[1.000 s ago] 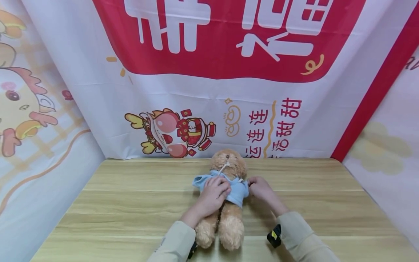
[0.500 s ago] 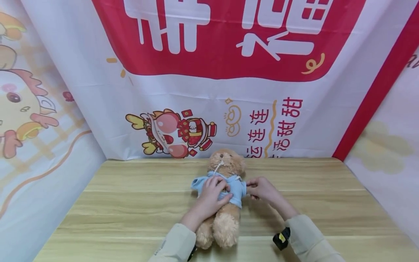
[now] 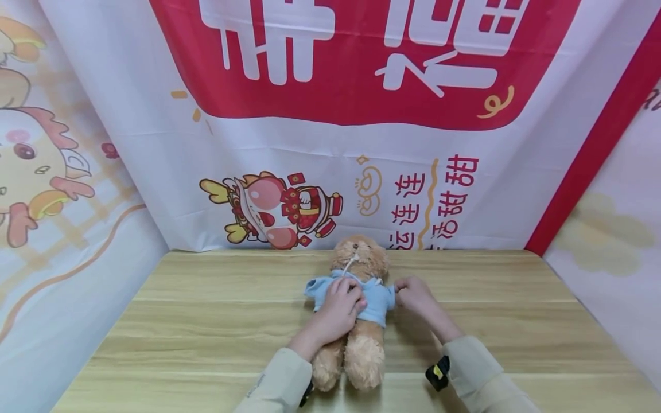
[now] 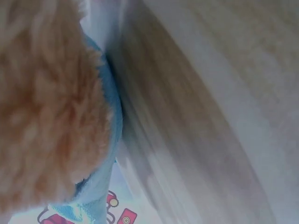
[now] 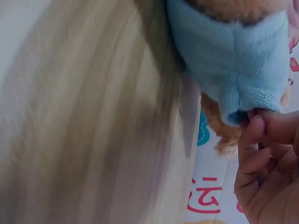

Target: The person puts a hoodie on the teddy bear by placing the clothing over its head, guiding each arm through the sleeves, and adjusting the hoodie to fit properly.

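A light brown teddy bear lies on its back on the wooden table, head toward the back, dressed in a light blue hoodie with a white drawstring. My left hand holds the bear at the chest, its fingers bent over the hoodie front. At the sleeve on the right side, my right hand pinches the cuff, thumb and index finger at its opening; the tips are partly hidden inside. Brown fur and the blue hem fill the left of the left wrist view; the left hand is outside that view.
Wooden tabletop extends to both sides of the bear. A white and red printed cloth hangs along the back edge, close behind the bear's head. More printed cloths hang at left and right. A black strap device sits by the right sleeve.
The bear shifted slightly left, then back right. The right hand opened somewhat at the cuff half a second ago and now is more closed there. The left hand has stayed on the chest.
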Tool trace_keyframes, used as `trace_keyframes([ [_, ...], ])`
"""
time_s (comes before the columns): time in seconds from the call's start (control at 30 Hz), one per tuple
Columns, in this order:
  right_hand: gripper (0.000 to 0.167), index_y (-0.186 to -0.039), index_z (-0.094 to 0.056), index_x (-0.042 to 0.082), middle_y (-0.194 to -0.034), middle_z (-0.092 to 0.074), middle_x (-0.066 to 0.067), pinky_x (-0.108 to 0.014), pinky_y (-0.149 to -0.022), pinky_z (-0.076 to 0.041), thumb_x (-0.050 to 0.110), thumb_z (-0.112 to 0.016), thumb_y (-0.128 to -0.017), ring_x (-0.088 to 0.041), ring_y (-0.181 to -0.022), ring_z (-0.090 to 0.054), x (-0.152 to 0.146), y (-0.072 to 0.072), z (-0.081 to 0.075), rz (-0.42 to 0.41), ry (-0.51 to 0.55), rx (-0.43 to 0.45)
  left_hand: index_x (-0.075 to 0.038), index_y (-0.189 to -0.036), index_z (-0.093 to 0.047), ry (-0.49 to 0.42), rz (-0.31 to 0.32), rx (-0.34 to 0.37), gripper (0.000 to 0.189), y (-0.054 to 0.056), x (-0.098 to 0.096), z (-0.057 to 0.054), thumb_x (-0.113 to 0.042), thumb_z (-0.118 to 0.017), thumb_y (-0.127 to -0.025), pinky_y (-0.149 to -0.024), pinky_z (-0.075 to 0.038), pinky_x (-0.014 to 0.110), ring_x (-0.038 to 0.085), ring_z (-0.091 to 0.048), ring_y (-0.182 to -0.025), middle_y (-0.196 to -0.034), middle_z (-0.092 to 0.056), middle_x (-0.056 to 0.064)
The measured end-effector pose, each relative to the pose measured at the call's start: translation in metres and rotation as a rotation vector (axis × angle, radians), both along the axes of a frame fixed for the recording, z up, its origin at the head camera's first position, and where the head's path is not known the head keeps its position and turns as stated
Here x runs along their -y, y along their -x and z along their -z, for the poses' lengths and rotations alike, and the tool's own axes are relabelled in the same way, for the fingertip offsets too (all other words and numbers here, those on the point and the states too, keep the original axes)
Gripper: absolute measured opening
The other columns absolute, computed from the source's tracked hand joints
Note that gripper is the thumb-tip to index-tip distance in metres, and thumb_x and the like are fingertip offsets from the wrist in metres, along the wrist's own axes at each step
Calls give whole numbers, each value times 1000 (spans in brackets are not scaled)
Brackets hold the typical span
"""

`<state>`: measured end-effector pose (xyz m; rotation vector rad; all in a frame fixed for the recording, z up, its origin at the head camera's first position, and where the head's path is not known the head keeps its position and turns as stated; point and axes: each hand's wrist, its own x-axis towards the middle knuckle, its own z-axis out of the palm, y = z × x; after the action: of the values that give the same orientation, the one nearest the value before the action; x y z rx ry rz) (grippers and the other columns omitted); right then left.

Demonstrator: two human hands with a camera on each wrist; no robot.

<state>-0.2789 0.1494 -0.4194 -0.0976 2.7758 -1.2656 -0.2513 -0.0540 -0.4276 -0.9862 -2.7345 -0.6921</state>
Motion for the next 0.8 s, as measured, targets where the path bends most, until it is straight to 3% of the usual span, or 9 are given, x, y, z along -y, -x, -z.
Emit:
trace_keyframes([
  [0.2, 19, -70, -66, 0, -70, -61, -7, -25, -56, -39, -4, -48, -69, -16, -64, -49, -2, 10, 4, 26, -139, -101, -6, -89, -56, -17, 74, 26, 18, 0, 4, -4, -14, -44, -100, -107, -28, 50, 32, -43, -116, -115, -50, 18],
  [0.33, 17, -77, -70, -1, -73, -66, -9, -25, -57, -42, -2, -53, -76, -15, -64, -53, -5, 12, 5, 15, -152, -125, -12, -89, -55, 51, 22, 10, 16, -2, 0, -3, -20, -47, -100, -107, -30, 48, 29, -43, -117, -118, -50, 14],
  [0.43, 14, -84, -71, -3, -78, -69, -12, -26, -59, -48, 0, -57, -83, -15, -65, -59, -9, 7, 2, 1, -84, -90, -16, -99, -57, 89, -44, -22, 12, -5, -5, 0, -25, -50, -99, -106, -33, 45, 27, -45, -117, -118, -51, 10],
  [0.6, 22, -106, -67, -11, -96, -69, -24, -33, -70, -58, 4, -59, -91, -14, -73, -66, -12, -2, -5, -36, 122, 19, -24, -127, -57, 133, -100, -98, 30, -2, -12, 1, -31, -51, -98, -98, -39, 42, 23, -49, -109, -115, -53, 6],
  [0.7, 28, -115, -59, -17, -104, -65, -29, -31, -70, -59, -3, -56, -91, -9, -70, -63, -11, -6, -8, -64, 252, 95, -25, -126, -60, 157, -118, -138, 30, 0, -15, 1, -32, -52, -98, -94, -40, 40, 21, -49, -105, -113, -54, 5],
  [0.8, 34, -121, -53, -19, -107, -60, -31, -24, -62, -56, -9, -53, -88, -7, -64, -60, -8, -10, -9, -63, 333, 151, -24, -123, -62, 157, -132, -150, 28, 0, -17, 1, -32, -53, -98, -93, -39, 40, 21, -48, -102, -112, -54, 5],
])
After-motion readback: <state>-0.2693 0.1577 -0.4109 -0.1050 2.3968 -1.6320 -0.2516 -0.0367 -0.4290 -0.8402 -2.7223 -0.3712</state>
